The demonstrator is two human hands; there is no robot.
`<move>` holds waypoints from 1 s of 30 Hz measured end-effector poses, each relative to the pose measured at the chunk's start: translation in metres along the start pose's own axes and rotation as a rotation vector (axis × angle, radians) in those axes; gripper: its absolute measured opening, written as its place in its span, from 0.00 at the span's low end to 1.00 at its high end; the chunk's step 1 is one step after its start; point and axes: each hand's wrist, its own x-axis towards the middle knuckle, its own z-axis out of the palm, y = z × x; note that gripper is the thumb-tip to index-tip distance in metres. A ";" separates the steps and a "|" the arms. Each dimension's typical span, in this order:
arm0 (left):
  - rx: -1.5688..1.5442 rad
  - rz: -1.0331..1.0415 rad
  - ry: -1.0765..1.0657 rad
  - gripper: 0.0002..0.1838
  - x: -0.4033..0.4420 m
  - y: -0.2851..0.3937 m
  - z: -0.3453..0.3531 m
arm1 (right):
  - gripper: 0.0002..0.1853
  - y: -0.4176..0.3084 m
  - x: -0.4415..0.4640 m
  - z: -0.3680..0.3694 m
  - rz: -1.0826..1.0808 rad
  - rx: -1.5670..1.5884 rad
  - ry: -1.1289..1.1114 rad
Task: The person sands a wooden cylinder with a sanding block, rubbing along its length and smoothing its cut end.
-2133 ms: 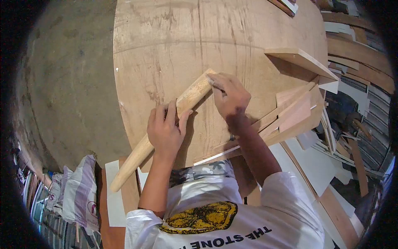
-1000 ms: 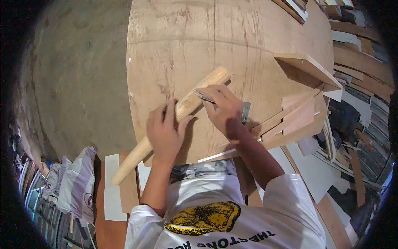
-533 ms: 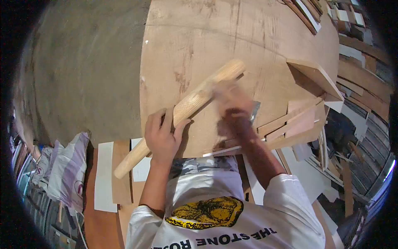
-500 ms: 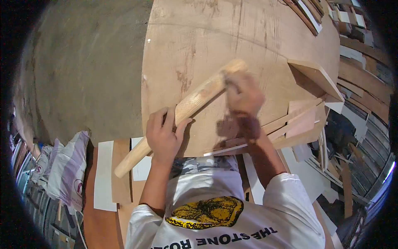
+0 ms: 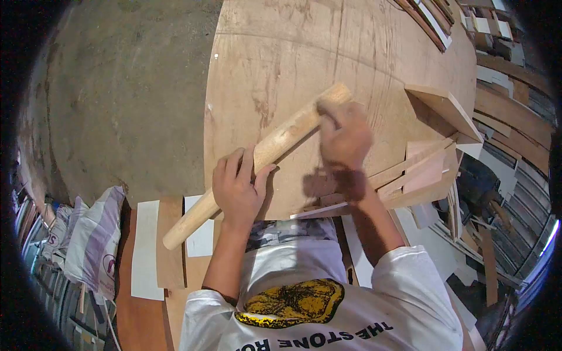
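A pale, round wooden pole lies diagonally over the plywood sheet. It is thicker toward its far right end, and its thinner end reaches past the sheet's near edge at the lower left. My left hand is wrapped over the pole's middle, thumb on the near side. Close to the far end, my right hand is closed, its curled fingers against the pole's side. Slight blur covers this hand, and whatever may be between its fingers is hidden. A dark band circles the right wrist.
On the right of the sheet stands an angled wooden frame piece, with wood strips and offcuts beside it. More strips lie at the far right. White sacks sit at the lower left, near boards. Concrete floor extends left.
The view has shifted slightly, so the sheet's left edge appears further right. My left hand keeps its grip on the pole. My right hand stays near the far end, less blurred than before.
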 end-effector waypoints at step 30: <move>0.004 0.019 0.015 0.30 -0.006 -0.002 0.005 | 0.14 -0.027 -0.039 -0.003 -0.125 0.113 -0.419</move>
